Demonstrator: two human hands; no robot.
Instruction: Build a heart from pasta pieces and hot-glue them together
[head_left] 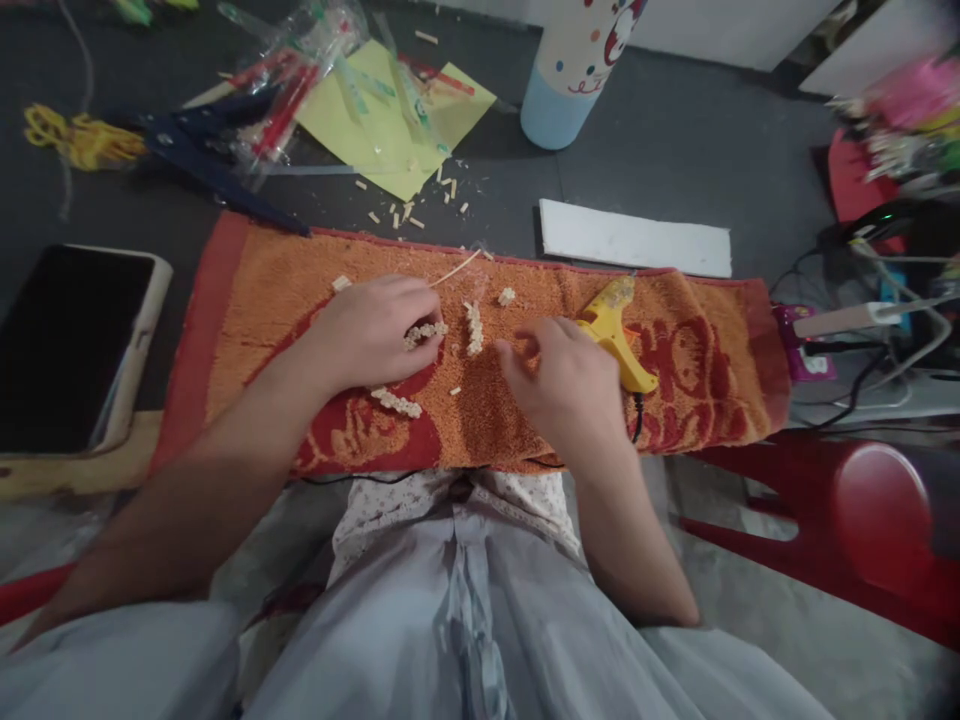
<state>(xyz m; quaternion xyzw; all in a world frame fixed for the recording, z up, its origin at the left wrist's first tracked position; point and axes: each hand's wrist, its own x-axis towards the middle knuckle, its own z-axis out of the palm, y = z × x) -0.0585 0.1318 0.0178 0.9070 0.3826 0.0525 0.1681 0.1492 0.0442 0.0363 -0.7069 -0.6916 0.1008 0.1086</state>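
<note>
My left hand rests over the orange towel, its fingers curled round a knobbly pale strip. My right hand hovers beside a yellow glue gun, fingers apart and holding nothing. Between the hands lies another pale cluster strip, with a small round cluster to its right. A third strip is below my left hand, and a small pale piece sits above its wrist. A thin pale stick extends near my left fingertips.
Behind the towel are dark blue scissors, yellow paper, scattered stick bits, a blue-and-white bottle and a white strip. A phone lies left; cables and a red chair are right.
</note>
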